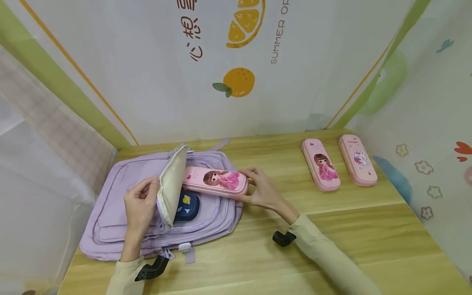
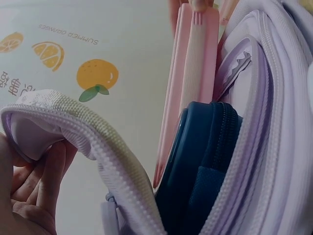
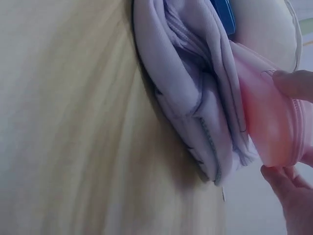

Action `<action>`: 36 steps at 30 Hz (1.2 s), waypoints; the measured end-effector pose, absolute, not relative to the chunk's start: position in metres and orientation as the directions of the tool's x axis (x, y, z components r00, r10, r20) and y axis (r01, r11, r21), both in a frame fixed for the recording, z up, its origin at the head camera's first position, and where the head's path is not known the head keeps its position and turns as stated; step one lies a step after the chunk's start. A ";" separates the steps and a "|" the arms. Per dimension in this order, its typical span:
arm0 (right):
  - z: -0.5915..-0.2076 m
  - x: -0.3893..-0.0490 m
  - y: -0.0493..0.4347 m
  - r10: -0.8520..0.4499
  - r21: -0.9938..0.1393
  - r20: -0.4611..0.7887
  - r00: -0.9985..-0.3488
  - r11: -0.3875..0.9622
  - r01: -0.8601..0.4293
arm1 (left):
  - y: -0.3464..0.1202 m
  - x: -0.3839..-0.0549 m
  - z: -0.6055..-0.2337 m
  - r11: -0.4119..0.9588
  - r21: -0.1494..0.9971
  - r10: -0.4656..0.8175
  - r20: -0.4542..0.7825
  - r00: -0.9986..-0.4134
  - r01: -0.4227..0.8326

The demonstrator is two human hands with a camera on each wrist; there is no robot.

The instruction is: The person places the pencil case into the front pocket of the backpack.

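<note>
A lilac backpack [image 1: 121, 196] lies on the table with its front pocket unzipped. My left hand [image 1: 141, 203] pinches the edge of the pocket flap [image 1: 172, 184] and holds it lifted, its cream lining showing. My right hand [image 1: 263, 188] grips the near end of a pink pencil case [image 1: 217, 180] with a doll picture; its other end is at the pocket opening, partly behind the flap. A dark blue case [image 1: 187, 207] with planet pictures sits in the pocket. In the left wrist view, the pink case stands beside the blue case [image 2: 195, 161].
Two more pink pencil cases lie at the right of the table: one with a doll picture [image 1: 321, 166], one with a rabbit picture [image 1: 358, 159]. Printed curtains [image 1: 295, 94] hang behind and at the sides. A strap buckle [image 1: 185, 247] lies at the bag's near edge.
</note>
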State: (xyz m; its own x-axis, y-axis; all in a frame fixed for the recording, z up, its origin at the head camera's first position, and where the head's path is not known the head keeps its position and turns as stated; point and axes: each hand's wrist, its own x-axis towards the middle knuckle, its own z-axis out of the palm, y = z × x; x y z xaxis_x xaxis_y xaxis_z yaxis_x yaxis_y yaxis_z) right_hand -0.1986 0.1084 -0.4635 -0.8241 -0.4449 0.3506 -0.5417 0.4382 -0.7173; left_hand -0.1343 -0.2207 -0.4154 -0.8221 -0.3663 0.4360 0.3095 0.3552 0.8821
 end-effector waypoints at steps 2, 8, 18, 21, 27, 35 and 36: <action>-0.461 -0.202 0.104 -0.463 -0.732 0.338 -0.820 0.419 -0.538 | -0.221 -0.134 -0.415 0.354 0.882 -0.370 0.437 -0.820 0.311; -0.457 -0.210 0.091 -0.451 -0.752 0.325 -0.832 0.410 -0.516 | -0.222 -0.135 -0.416 0.343 0.890 -0.375 0.422 -0.826 0.299; -0.452 -0.220 0.065 -0.350 -0.812 0.316 -0.882 0.380 -0.443 | -0.223 -0.135 -0.415 0.316 0.899 -0.401 0.417 -0.816 0.304; -0.453 -0.221 0.057 -0.327 -0.825 0.304 -0.895 0.379 -0.419 | -0.221 -0.135 -0.415 0.306 0.899 -0.398 0.420 -0.816 0.313; -0.451 -0.225 0.038 -0.337 -0.804 0.287 -0.897 0.424 -0.417 | -0.215 -0.136 -0.414 0.298 0.891 -0.382 0.441 -0.812 0.343; -0.448 -0.227 0.022 -0.361 -0.849 0.185 -0.914 0.409 -0.334 | -0.214 -0.136 -0.414 0.287 0.892 -0.386 0.442 -0.810 0.350; -0.448 -0.227 0.020 -0.366 -0.855 0.175 -0.914 0.404 -0.325 | -0.215 -0.136 -0.415 0.287 0.892 -0.384 0.441 -0.811 0.349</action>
State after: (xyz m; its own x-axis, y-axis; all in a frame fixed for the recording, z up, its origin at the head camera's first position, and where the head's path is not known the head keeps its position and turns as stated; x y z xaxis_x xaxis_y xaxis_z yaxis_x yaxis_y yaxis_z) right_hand -0.2275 0.0203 -0.4475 -0.9140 -0.3663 0.1746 -0.3251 0.4036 -0.8552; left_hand -0.1357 -0.2145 -0.4145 -0.8109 -0.3842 0.4413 0.3492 0.2874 0.8919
